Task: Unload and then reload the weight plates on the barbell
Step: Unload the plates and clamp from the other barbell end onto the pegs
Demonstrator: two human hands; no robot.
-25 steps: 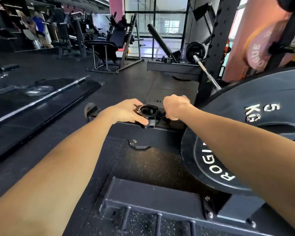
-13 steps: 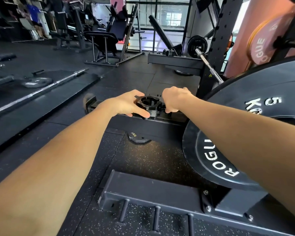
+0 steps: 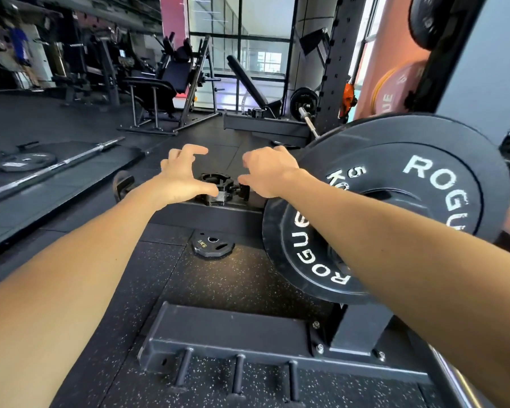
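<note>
A black barbell collar (image 3: 218, 187) rests on the low black rack beam (image 3: 212, 216) in the middle of the view. My left hand (image 3: 183, 175) hovers just left of it with fingers spread, holding nothing. My right hand (image 3: 268, 172) is just right of it, fingers apart and empty. A large black Rogue 5 kg plate (image 3: 395, 201) sits on the barbell at the right, partly hidden by my right forearm. A small 5 kg plate (image 3: 212, 245) lies flat on the floor below the beam.
A rack base with several short pegs (image 3: 236, 346) lies in front of me. A loose barbell (image 3: 56, 166) and a flat plate (image 3: 25, 161) lie on the floor at left. Another loaded bar (image 3: 305, 110), benches and machines stand farther back.
Both hands held the collar over the beam before. Now they have let go and opened, and the collar rests on the beam between them.
</note>
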